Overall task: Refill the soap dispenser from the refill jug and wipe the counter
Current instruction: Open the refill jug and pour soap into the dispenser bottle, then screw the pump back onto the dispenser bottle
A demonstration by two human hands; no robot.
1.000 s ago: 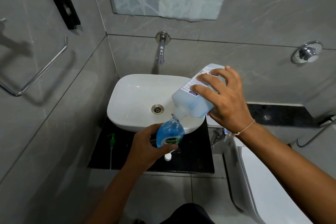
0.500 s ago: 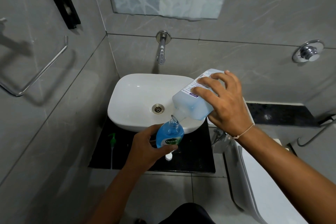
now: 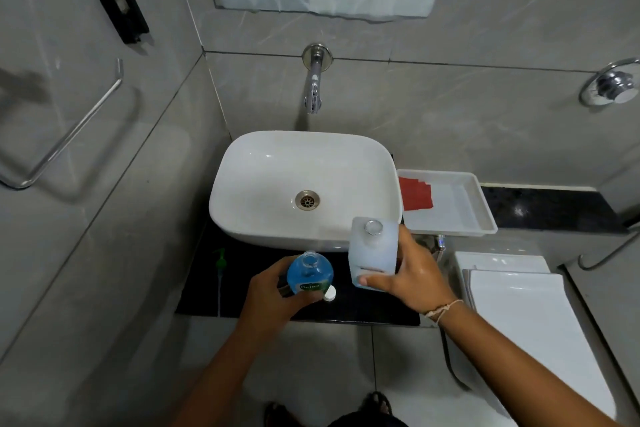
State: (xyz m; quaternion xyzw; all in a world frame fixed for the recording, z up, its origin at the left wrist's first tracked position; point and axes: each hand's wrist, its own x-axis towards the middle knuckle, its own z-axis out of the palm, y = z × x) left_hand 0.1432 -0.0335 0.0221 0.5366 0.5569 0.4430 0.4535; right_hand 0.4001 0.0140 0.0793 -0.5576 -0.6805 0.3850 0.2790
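The left hand (image 3: 273,291) is wrapped around the soap dispenser (image 3: 309,273), a round bottle with its neck open and blue liquid filling most of it; it stands upright near the front edge of the black desk (image 3: 363,305), just ahead of the basin. A small white cap (image 3: 330,294) lies on the desk touching the bottle's right side, by the thumb. The right hand (image 3: 412,276) grips the refill jug (image 3: 373,251), which is held upright just right of the dispenser, its round mouth open and facing up. The jug is translucent with pale bluish liquid inside; how far it is filled cannot be told. The two containers are close but apart.

The green pump head (image 3: 220,262) with its long tube lies on the desk near the left edge. The white basin (image 3: 263,184) sits at the back of the desk, bare inside apart from its metal drain. Beyond the desk's right edge a shallow white tray (image 3: 464,208) holds a folded red cloth (image 3: 415,198) at its left end. The wall tap (image 3: 314,87) hangs over the basin.
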